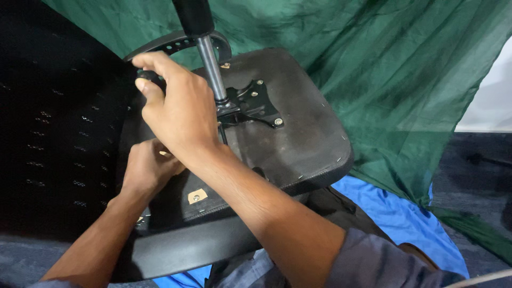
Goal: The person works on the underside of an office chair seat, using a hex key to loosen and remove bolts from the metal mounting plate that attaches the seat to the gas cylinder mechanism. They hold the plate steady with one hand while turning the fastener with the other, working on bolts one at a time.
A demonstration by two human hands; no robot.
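An office chair lies overturned, its black seat underside (298, 133) facing me. A metal gas-lift column (210, 64) rises from a black mounting plate (256, 104) fixed with screws. My right hand (178, 109) reaches across the seat, fingers closed around a small black knob (146, 76) beside the mesh backrest (58, 122). My left hand (146, 168) presses on the seat underside below it, its fingers curled and partly hidden by my right wrist; I cannot tell what they hold. One armrest (181, 250) lies nearest me, another (170, 42) arches at the far side.
Green mesh fabric (384, 64) drapes behind and to the right of the chair. A blue cloth (394, 213) lies on the dark floor (474, 176) under the seat's edge. A pale wall patch (490, 101) shows at the right. My knee (341, 213) sits below the seat.
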